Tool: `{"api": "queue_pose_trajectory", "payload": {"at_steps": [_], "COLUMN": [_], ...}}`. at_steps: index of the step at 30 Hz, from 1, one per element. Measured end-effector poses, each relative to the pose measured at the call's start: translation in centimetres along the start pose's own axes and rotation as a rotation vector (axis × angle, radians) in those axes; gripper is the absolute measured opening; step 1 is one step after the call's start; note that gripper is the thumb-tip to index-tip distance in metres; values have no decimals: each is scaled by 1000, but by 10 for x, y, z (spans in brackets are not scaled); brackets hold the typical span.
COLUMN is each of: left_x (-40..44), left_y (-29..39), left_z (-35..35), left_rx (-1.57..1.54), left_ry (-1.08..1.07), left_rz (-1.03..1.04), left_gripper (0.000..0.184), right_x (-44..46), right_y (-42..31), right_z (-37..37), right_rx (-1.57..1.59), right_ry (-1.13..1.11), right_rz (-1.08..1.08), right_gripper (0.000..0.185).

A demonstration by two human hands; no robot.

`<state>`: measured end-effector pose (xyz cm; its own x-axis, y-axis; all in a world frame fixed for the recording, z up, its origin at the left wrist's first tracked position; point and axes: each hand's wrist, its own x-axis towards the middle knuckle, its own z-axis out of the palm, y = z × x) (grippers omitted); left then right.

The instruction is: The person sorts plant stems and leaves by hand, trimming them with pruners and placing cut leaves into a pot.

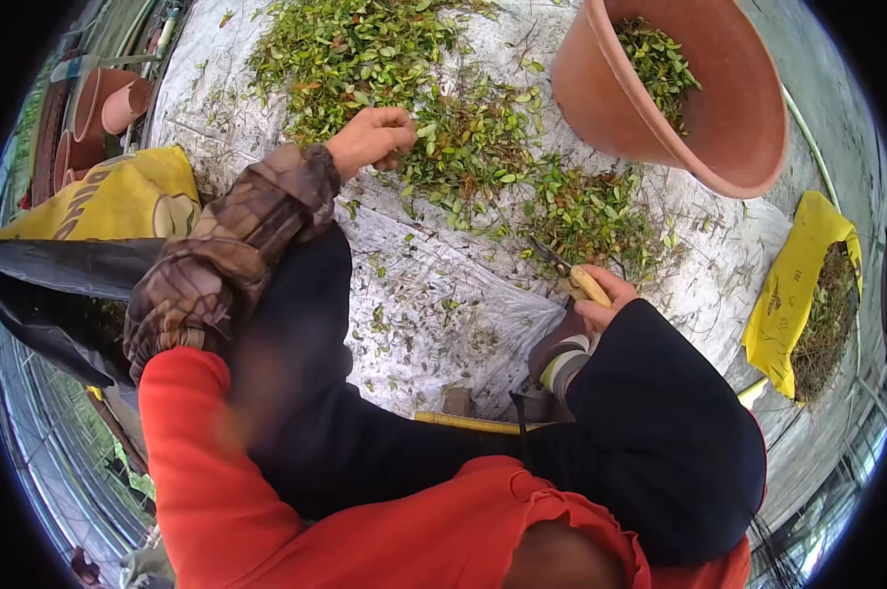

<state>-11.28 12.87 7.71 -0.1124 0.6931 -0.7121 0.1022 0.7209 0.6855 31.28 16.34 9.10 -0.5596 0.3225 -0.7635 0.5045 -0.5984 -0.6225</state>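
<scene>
My left hand [371, 139], below a camouflage sleeve cover, is over the near edge of a spread of green leafy cuttings [365, 54]. Its fingers are curled together, and whatever may be between them is too small or hidden to make out. In my right hand [612, 294] is a pair of pruning shears [589, 285] with pale yellow handles. Their dark blades point up and left, beside a smaller heap of leafy cuttings [596, 221].
A large terracotta-coloured pot [610, 98] with leafy cuttings inside tilts at the upper right. Yellow bags [792, 285] [120, 196] stand on both sides, the right one holding brown stems. Littered white sheeting [434, 304] covers the ground. Smaller pots [95, 103] are at far left.
</scene>
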Motion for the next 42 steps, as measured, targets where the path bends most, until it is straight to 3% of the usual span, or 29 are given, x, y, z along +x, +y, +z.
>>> {"api": "queue_pose_trajectory", "payload": {"at_steps": [4, 8, 9, 12, 13, 15, 17, 20, 22, 25, 28, 33, 36, 37, 40, 42], "left_x": [-19, -31, -43, -65, -77, -67, -50, 19, 33, 34, 34, 0, -16, -14, -16, -19], "left_y": [-5, -9, 14, 110, 141, 162, 154, 57, 8, -9, -15, 18, 26, 18, 4, -1], "left_z": [-2, 13, 21, 40, 51, 55, 48, 15, 9, -1, -12, -20, -28, -35, -28, -20], "left_rx": [-358, -500, -540, -389, -402, -396, -223, 384, 723, 842, 689, 187, 70, 123, -94, -338], "left_ry": [-113, -208, -246, -359, -293, -233, -38, 409, 576, 323, 309, 295, 307, 314, 422, 357], "left_rz": [-58, -11, 47, 476, 537, 426, 484, 653, 506, 205, 318, 321, 482, 397, 59, 79], "left_gripper": [6, 8, 13, 21, 31, 44, 45, 46, 45, 34, 24, 15, 13, 11, 11, 12], "right_x": [1, 3, 5, 5, 8, 9, 8, 6, 7, 9, 9, 4, 2, 2, 8, 1], "right_y": [7, 12, 15, 19, 16, 12, 11, 14, 16, 19, 12, 11, 7, 6, -5, -20], "right_z": [-1, -2, -4, -1, 0, 4, 4, 3, 1, 2, 5, 6, 3, 4, 8, 17], "right_rx": [-10, -10, -2, 14, 8, 6, 11, 27, 11, -8, -11, -17, -41, -41, -159, -172], "right_ry": [-19, -32, -36, -40, -46, -62, -71, -83, -80, -93, -104, -88, -80, -79, -54, -72], "right_rz": [6, 1, -3, 3, -4, -26, -44, -44, -18, -24, -25, -24, -18, -24, -95, -149], "right_gripper": [54, 56, 56, 56, 56, 56, 56, 56, 55, 55, 55, 56, 56, 55, 55, 54]}}
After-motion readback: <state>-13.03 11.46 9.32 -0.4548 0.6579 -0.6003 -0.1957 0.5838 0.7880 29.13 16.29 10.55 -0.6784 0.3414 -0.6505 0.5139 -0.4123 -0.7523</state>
